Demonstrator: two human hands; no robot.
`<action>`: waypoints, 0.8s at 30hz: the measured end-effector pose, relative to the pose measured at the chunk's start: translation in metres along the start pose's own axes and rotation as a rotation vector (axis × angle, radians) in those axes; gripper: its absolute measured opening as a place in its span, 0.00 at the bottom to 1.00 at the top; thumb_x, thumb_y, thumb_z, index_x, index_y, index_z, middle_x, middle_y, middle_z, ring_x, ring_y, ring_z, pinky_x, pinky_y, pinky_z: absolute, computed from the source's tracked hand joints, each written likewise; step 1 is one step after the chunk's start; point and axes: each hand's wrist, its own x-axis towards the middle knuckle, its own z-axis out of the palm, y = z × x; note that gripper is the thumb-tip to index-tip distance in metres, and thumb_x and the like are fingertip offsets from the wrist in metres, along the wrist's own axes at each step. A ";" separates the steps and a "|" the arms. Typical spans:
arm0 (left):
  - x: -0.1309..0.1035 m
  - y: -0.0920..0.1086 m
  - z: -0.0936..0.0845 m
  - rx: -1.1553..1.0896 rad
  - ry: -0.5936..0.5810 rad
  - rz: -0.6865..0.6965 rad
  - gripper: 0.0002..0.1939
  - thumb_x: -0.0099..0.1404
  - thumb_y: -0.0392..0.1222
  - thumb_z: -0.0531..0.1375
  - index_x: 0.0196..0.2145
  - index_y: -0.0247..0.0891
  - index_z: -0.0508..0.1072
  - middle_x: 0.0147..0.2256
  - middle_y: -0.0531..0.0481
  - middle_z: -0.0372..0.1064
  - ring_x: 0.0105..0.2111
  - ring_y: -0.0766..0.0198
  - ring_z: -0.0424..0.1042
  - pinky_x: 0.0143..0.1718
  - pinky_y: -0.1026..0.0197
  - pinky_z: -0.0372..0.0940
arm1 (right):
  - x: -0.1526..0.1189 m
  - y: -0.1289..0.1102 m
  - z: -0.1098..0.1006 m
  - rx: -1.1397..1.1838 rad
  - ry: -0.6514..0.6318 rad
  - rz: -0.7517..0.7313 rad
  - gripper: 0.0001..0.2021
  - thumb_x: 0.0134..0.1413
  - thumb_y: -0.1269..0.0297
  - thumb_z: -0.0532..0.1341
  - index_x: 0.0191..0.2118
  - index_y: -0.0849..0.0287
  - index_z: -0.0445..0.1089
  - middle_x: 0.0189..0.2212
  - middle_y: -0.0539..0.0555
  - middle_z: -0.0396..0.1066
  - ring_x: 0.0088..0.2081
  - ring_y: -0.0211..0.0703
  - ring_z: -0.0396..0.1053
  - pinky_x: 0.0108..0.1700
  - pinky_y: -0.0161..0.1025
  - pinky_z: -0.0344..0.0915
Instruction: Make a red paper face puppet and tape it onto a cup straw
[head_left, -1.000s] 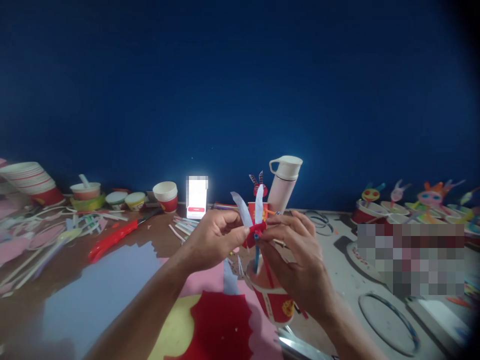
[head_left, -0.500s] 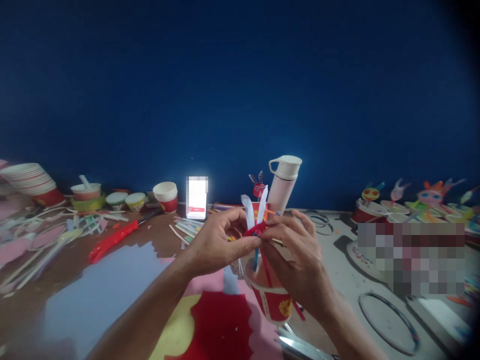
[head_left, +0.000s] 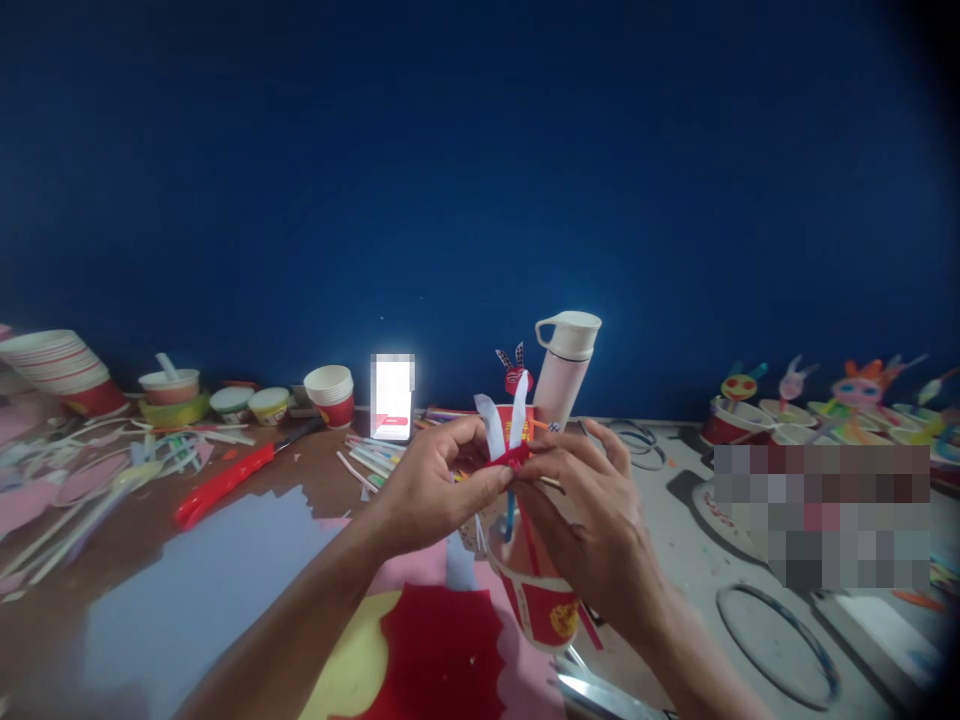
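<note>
My left hand [head_left: 439, 490] and my right hand [head_left: 592, 510] meet at the centre, both closed on a small red paper piece [head_left: 510, 458]. Two white ear-like strips [head_left: 492, 425] stand up from it. Under the fingers, a blue straw [head_left: 510, 515] and a red straw [head_left: 531, 540] run down into a red and white paper cup [head_left: 536, 610]. My right hand covers part of the cup's right side. Behind the hands is a finished red figure [head_left: 516, 380] with checkered ears.
A white bottle [head_left: 566, 370] and a lit phone [head_left: 391, 400] stand behind. Red-handled knife [head_left: 225, 485], stacked cups [head_left: 330, 395] and blue paper [head_left: 202, 590] lie left. Scissors [head_left: 607, 695] are in front, red paper [head_left: 442, 650] beside them. Decorated cups [head_left: 739, 420] stand right.
The red piece and its white strips have tilted and shifted slightly left between my fingers. Both hands keep nearly the same place and grip.
</note>
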 end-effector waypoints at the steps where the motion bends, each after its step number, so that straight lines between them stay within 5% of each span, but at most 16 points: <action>1: 0.000 0.001 0.000 0.008 -0.003 0.004 0.09 0.58 0.37 0.59 0.38 0.35 0.70 0.36 0.48 0.72 0.36 0.63 0.71 0.38 0.61 0.66 | 0.000 0.000 0.000 0.002 -0.001 -0.001 0.05 0.55 0.72 0.58 0.35 0.53 0.65 0.32 0.47 0.72 0.41 0.43 0.68 0.56 0.52 0.46; 7: 0.000 0.003 -0.001 0.045 -0.034 0.039 0.16 0.56 0.30 0.58 0.43 0.36 0.69 0.40 0.48 0.72 0.36 0.64 0.71 0.41 0.60 0.66 | 0.001 0.000 -0.001 0.024 -0.016 0.012 0.06 0.54 0.74 0.57 0.35 0.54 0.66 0.34 0.48 0.72 0.42 0.43 0.67 0.56 0.52 0.47; 24: 0.000 0.002 -0.003 -0.067 -0.074 0.018 0.13 0.58 0.31 0.56 0.42 0.34 0.73 0.40 0.46 0.73 0.38 0.61 0.72 0.40 0.60 0.67 | 0.000 0.001 -0.003 0.160 -0.033 0.103 0.07 0.58 0.71 0.54 0.35 0.53 0.67 0.34 0.49 0.70 0.38 0.42 0.68 0.53 0.50 0.51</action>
